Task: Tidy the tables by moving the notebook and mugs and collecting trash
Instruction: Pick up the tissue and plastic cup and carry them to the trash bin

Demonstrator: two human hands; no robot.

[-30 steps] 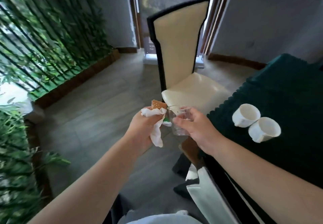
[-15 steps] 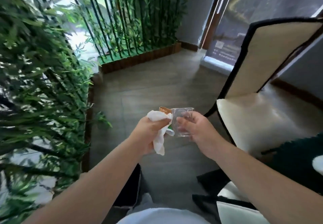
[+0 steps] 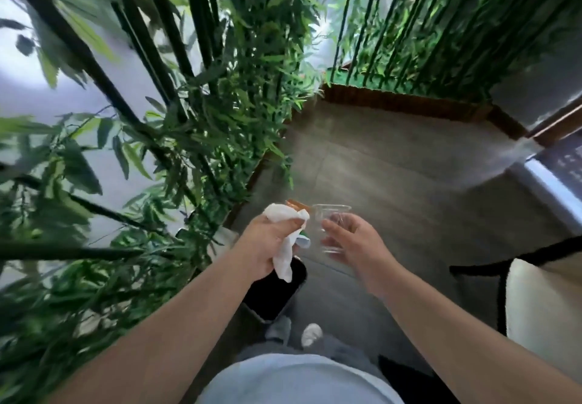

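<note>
My left hand (image 3: 267,244) is closed around a crumpled white tissue (image 3: 285,236), with an orange wrapper (image 3: 297,204) and a scrap of green-and-white paper sticking out of the same grip. My right hand (image 3: 354,243) holds a clear plastic cup (image 3: 330,225) upright by its side, close beside the left hand. Both hands hover above the floor, just over a black trash bin (image 3: 277,293) whose dark opening lies below my left wrist. The tables, mugs and notebook are out of view.
Bamboo plants (image 3: 176,139) in a brown-edged planter crowd the left side and the back. Grey floor (image 3: 393,167) runs ahead. A cream chair with black trim (image 3: 544,302) stands at the right edge. My shoe (image 3: 311,334) shows near the bin.
The view has swung left, away from the table with the white mugs and past the chair, toward the bamboo. The black bin has come into view under my hands. Both grips are unchanged.
</note>
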